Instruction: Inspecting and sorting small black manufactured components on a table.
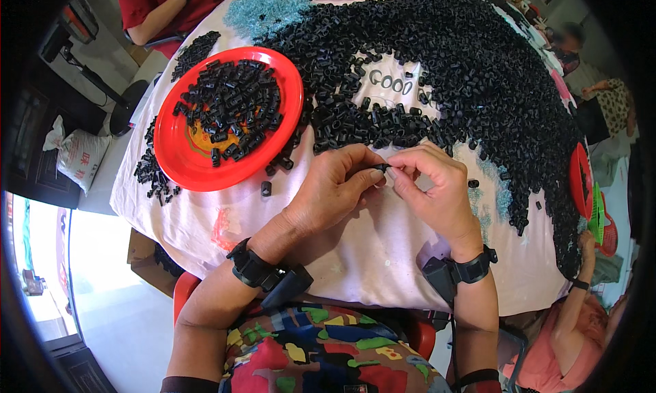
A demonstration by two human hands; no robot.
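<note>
One small black part (384, 167) sits between left fingertips (374, 176) and right fingertips (398, 162).

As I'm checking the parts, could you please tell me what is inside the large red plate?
Small black parts lie heaped in the red plate. Some orange pattern shows along the heap's lower edge; the bottom beneath it and any deeper parts are covered.

Light pours through a bright opening (35, 246) at lower left onto the pale floor (130, 331); above, dark panelling (44, 144), perhaps a cabinet, stands near a round-based black stand (128, 109).
</note>
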